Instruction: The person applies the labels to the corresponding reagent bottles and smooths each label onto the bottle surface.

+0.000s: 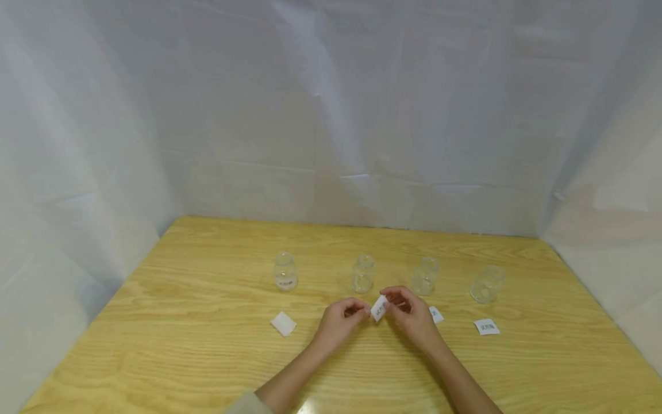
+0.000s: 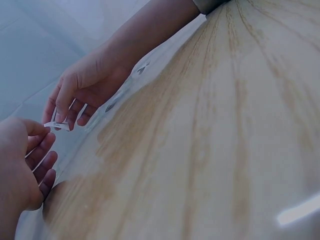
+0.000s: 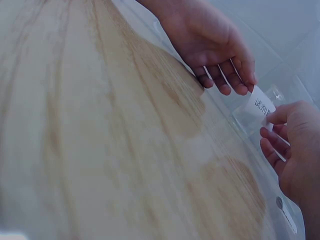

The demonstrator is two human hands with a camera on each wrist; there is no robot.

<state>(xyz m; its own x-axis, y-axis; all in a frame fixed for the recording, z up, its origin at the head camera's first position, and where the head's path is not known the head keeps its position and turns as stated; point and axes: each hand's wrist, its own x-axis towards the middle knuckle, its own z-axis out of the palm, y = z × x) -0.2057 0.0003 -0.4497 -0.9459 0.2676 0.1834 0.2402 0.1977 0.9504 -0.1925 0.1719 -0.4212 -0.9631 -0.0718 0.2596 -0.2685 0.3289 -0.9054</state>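
Between both hands is a small white paper label (image 1: pixel 380 308) with dark printed characters. My left hand (image 1: pixel 338 324) pinches its left edge between thumb and forefinger, as the left wrist view shows from the side. My right hand (image 1: pixel 414 322) pinches its opposite edge, with a thumb over part of the print (image 3: pixel 261 106). Just behind the hands stands a clear glass bottle (image 1: pixel 363 275). Another glass bottle (image 1: pixel 425 277) stands behind the right hand. A second printed label (image 1: pixel 436 314) lies beside the right hand, partly hidden by it.
At the left, a glass bottle (image 1: pixel 285 273) bears a printed label low on its front. In front of it lies a blank white paper piece (image 1: pixel 283 324). At the right are a glass bottle (image 1: pixel 487 284) and a printed label (image 1: pixel 487 327). White sheeting (image 1: pixel 248 126) surrounds the wooden table (image 1: pixel 207 345).
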